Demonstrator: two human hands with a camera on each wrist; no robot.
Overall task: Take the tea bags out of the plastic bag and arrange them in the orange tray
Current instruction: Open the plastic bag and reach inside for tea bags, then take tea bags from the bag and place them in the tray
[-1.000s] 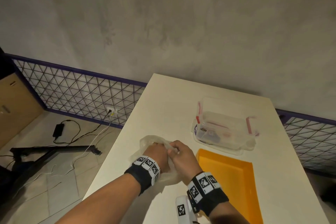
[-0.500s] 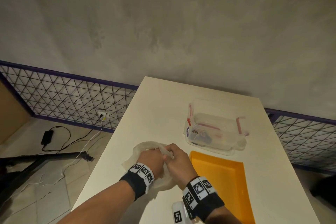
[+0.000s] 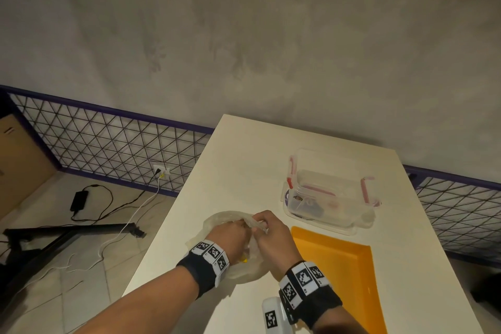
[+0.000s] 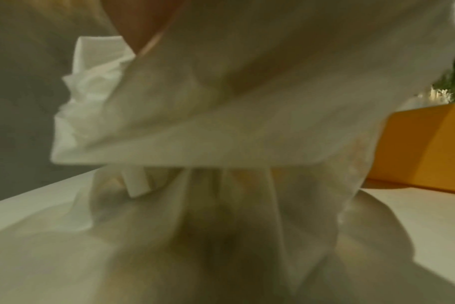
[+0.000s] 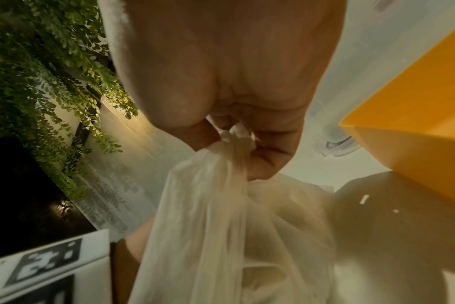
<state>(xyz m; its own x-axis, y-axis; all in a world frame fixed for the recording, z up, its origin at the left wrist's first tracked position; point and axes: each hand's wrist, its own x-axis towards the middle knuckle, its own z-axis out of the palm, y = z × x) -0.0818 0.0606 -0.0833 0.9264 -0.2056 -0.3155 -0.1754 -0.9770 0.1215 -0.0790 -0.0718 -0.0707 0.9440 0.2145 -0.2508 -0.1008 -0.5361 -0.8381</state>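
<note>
The step in hand is judged to be opening the plastic bag; no tea bag is out yet, and the orange tray shows only its bare floor where it is in view. The bag lies on the counter just left of the tray. The right hand has its fingers curled round a bunched neck of film at the top of the bag, as the right wrist view confirms. The left hand is at the same gathered edge, touching the film, but whether it pinches the film cannot be told: its fingers are hidden in the head view and the left wrist view shows only blurred plastic. A yellow patch shows through the film below the left wrist; it may be a tea bag tag, though this is not certain. The next move calls for parting the mouth of the bag with both hands, holding one side still, then reaching in; thin film tends to cling and collapse, so the mouth must be held wide. Beyond the tray stands a clear lidded container with red clips. The counter is pale and matt and abuts a grey plastered wall. Left of the tray, off the counter, are a purple-framed wire mesh panel, a wall socket with cables and a tiled floor.
</note>
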